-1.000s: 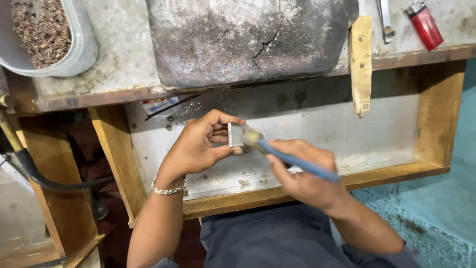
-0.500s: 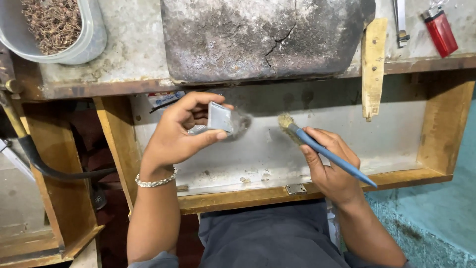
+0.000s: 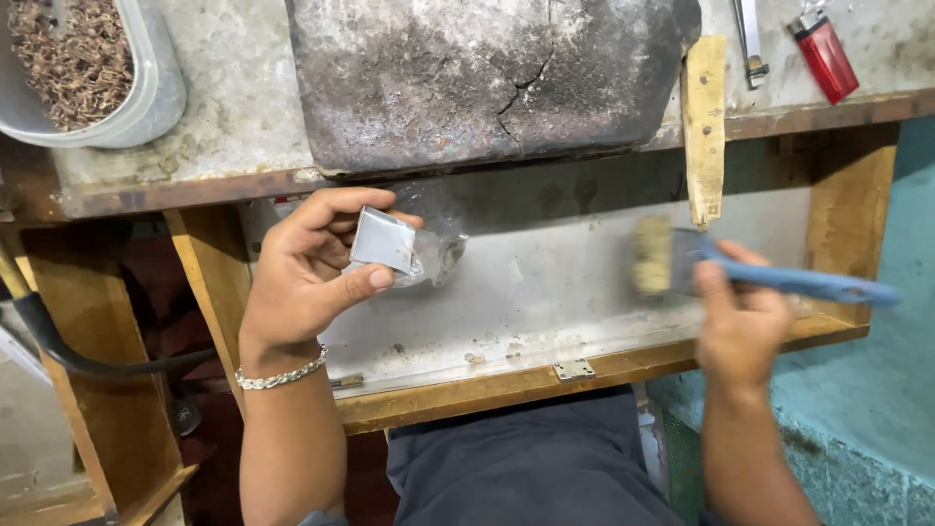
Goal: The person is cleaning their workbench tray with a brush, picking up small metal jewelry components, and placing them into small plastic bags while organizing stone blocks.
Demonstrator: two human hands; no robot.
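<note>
Grey plastic tub of brown dried scraps (image 3: 93, 73) stands at the far left of the stained worktop (image 3: 243, 117), beside a cracked, charred grey block (image 3: 487, 78). Below, over the open wooden drawer with its pale metal lining (image 3: 545, 282), the left hand (image 3: 302, 268) pinches a small flat silver metal plate (image 3: 383, 240) between thumb and curled fingers, a crumpled clear plastic bag (image 3: 433, 253) just behind it. Half a second earlier the brush head hung close to the plate; now the right hand (image 3: 740, 317), closed round the blue-handled flat brush with pale bristles (image 3: 672, 261), has swung well apart to the right, blurred in motion. Judged from this, brushing of the plate has paused. A wooden strip (image 3: 705, 127), a metal tool (image 3: 752, 39) and a red lighter (image 3: 824, 54) lie at upper right.
</note>
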